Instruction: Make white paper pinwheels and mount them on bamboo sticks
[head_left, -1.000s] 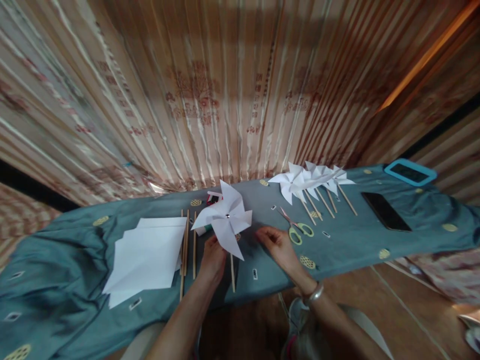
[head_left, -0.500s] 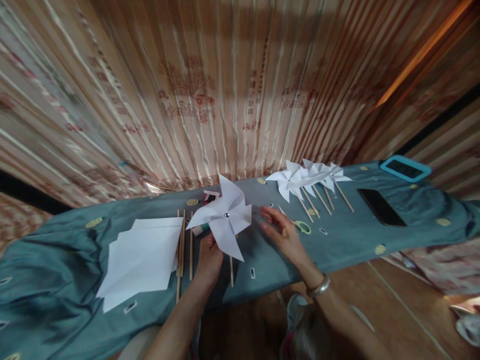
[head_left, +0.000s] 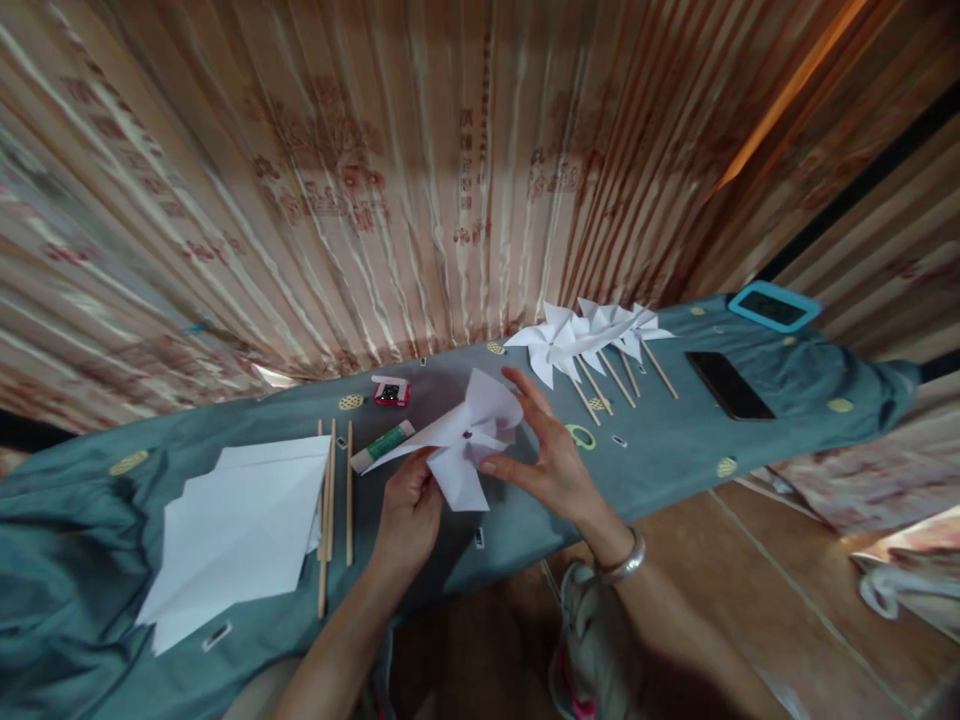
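Note:
A white paper pinwheel (head_left: 484, 425) with a dark pin at its centre is tilted in front of me over the cloth. My left hand (head_left: 411, 505) is closed on it from below left; its stick does not show. At the right side of the blades is my right hand (head_left: 551, 450), its fingers spread and its thumb close to a lower blade. Whether that thumb touches the paper I cannot tell. To the left, behind my left hand, lie a green and white glue stick (head_left: 382, 447) and a small red open box (head_left: 391, 391) with dark contents.
White paper sheets (head_left: 240, 530) and several wooden sticks (head_left: 330, 500) lie left on the green cloth (head_left: 652, 480). Several finished pinwheels (head_left: 551, 340) lie back right, near green-handled scissors (head_left: 581, 437), a black phone (head_left: 729, 386) and a blue-framed device (head_left: 774, 306). A curtain (head_left: 420, 200) hangs behind.
The pinwheel has tilted and turned, and its stick no longer shows below it. My right hand has come in to the blades. The view has shifted right, uncovering the red box and glue stick.

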